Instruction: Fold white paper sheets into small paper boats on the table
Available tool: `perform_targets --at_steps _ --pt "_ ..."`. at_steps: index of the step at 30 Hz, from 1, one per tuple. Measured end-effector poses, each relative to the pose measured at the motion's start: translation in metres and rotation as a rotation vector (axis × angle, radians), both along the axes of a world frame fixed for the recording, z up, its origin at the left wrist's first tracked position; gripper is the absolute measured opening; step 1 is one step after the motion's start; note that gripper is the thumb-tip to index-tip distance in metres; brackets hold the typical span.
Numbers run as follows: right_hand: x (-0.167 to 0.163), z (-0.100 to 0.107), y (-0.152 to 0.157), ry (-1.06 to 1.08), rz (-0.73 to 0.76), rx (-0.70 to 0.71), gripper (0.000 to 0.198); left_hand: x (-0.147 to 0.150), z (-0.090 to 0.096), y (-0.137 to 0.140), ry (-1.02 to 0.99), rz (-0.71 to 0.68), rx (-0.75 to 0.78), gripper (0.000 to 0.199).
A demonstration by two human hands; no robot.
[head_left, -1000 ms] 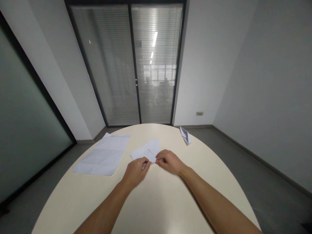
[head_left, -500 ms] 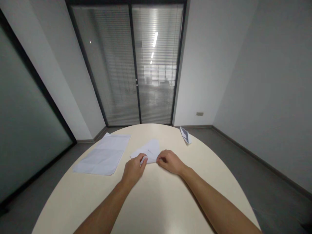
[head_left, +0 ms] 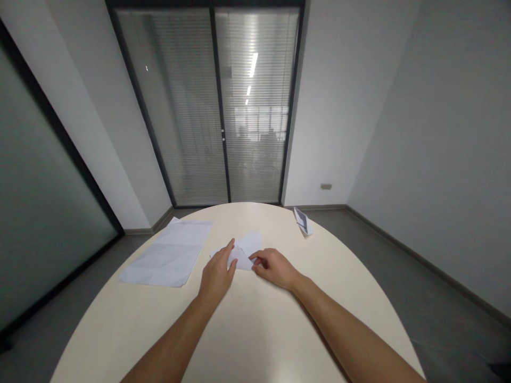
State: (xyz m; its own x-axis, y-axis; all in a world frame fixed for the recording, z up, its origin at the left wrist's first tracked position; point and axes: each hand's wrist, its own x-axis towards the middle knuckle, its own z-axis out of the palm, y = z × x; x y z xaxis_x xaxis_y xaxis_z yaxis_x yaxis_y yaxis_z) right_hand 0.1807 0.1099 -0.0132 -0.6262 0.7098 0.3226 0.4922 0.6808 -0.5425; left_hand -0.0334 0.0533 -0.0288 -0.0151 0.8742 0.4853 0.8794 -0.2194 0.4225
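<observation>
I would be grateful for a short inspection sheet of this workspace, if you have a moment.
Surface: pale round-edged table, with a bright reflection near the bottom of the view.
Things at hand: folded white paper lying between the hands.
Clutter: flat white sheets at left; a folded white piece near the far right rim.
Hands: left hand over the paper's left side, thumb and fingers spread; right hand at its right side, a firm pinch not certain.
Cables: nothing clearly seen.
Surroundings: dark-framed glass panels with blinds ahead, pale walls, grey floor.
</observation>
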Motion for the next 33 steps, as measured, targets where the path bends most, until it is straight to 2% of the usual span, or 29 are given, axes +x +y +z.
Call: perform_targets --at_steps 5,12,15,19,22,27,33 --pt "-0.001 -0.002 0.002 0.002 0.0 -0.006 0.032 -0.001 -0.004 0.003 0.142 -0.083 0.145 0.057" --pt "-0.002 -0.007 0.003 0.01 -0.029 -0.001 0.039 0.013 0.004 -0.001 0.258 -0.093 0.199 0.052" --pt "-0.002 -0.011 0.003 0.023 -0.04 0.01 0.04 0.018 0.004 -0.004 0.259 -0.144 0.166 0.046" --pt "0.001 -0.013 0.003 0.03 -0.032 0.047 0.043 0.019 -0.001 -0.007 0.233 -0.193 0.05 0.039" --pt "0.003 -0.012 0.004 0.01 -0.018 0.059 0.043 0.017 -0.005 -0.007 0.213 -0.177 -0.026 0.037" --pt "0.008 -0.009 0.007 -0.039 0.121 0.067 0.025 0.012 -0.008 -0.006 0.254 -0.128 -0.074 0.036" --pt "0.007 0.003 0.0 -0.083 0.2 0.079 0.024 0.012 -0.013 -0.002 0.292 -0.072 -0.106 0.04"
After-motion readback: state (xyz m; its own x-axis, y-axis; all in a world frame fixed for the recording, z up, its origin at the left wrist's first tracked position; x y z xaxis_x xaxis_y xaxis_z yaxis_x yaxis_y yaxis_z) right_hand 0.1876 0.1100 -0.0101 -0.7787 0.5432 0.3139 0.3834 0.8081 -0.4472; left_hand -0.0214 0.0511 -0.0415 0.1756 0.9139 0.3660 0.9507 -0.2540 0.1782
